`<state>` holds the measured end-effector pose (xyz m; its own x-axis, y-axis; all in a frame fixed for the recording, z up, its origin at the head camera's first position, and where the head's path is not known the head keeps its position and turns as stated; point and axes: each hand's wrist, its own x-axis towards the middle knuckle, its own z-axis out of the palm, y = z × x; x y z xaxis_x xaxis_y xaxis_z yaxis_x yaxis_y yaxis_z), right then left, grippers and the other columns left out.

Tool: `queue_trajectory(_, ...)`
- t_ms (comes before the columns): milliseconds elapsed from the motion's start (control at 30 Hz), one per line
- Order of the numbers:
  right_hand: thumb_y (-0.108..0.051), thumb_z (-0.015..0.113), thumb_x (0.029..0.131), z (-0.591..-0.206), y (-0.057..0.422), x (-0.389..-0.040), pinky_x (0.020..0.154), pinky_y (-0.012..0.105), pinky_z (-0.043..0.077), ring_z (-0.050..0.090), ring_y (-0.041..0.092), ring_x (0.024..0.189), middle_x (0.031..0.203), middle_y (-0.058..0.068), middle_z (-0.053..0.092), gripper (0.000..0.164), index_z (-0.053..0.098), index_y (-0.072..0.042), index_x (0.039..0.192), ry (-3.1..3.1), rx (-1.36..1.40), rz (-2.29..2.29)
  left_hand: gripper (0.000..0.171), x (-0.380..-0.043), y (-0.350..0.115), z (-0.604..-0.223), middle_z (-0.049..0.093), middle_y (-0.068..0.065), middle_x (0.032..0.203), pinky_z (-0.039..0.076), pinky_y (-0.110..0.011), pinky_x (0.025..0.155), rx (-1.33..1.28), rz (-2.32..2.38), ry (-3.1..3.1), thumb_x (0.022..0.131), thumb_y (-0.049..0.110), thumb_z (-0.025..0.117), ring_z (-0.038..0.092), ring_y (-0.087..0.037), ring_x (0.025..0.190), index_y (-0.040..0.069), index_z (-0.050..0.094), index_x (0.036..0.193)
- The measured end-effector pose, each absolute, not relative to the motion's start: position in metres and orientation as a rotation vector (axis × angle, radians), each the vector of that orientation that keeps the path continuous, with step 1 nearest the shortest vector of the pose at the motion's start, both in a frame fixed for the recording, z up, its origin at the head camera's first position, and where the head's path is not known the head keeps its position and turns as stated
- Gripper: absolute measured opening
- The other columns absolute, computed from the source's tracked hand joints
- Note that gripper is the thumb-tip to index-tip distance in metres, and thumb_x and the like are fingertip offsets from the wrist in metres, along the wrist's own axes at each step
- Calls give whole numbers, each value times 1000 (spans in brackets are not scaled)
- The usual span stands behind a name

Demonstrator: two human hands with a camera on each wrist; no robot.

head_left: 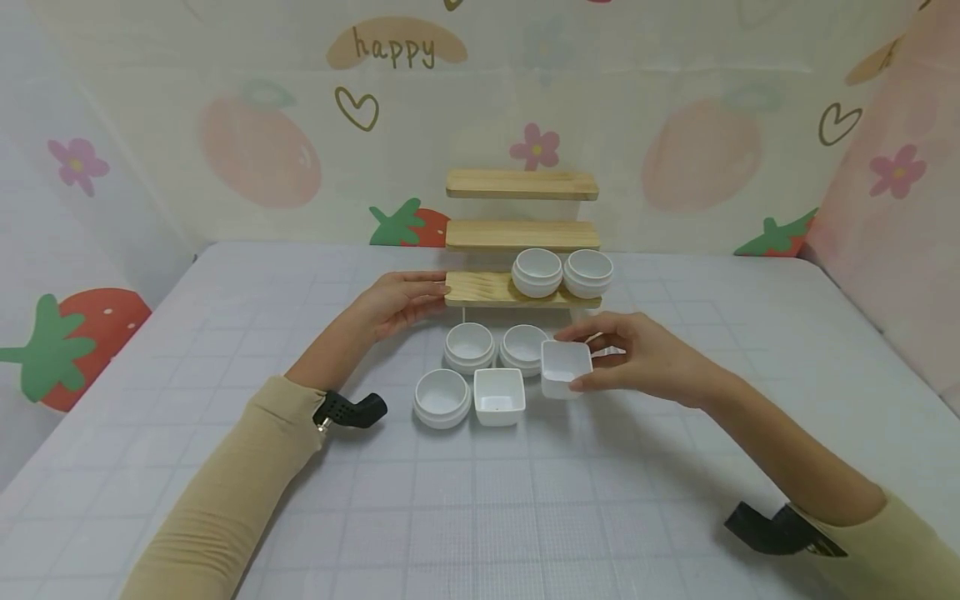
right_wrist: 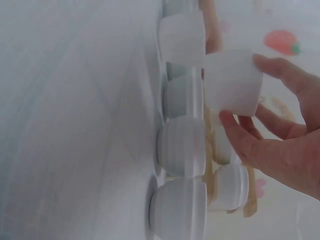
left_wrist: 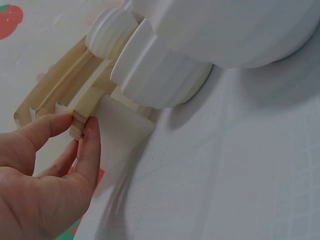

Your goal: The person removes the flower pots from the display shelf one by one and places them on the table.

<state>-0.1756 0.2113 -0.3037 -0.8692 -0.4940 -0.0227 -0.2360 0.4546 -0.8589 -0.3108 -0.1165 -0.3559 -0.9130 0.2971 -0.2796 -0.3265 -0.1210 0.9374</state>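
Observation:
My right hand (head_left: 641,360) holds a small white square bowl (head_left: 566,371) between thumb and fingers, just right of the other bowls. In the right wrist view this held bowl (right_wrist: 232,82) is raised off the table. My left hand (head_left: 405,304) pinches the left end of the lowest wooden board (head_left: 480,288) of a three-tier shelf, as the left wrist view shows with thumb and fingers on the board's end (left_wrist: 85,107). Two round white bowls (head_left: 537,273) stand on the right half of that board.
In front of the shelf stand round white bowls (head_left: 469,347) and a second square bowl (head_left: 499,398), close together on the table (head_left: 465,517). The middle board (head_left: 522,235) and top board (head_left: 522,183) rise behind, near the patterned backdrop (head_left: 480,108).

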Motion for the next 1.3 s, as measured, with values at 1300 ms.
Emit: queue_trajectory(1300,0,85,87,-333,209,-167,102,32,60,64,37,121,138,26,61,49,64,11,130,2390,-745,-1356,55,-310,-117,-357,48,-22,152,62,-20,90,-14,2088,1734,106,-3,55,70,-7,87,-9,38,158)
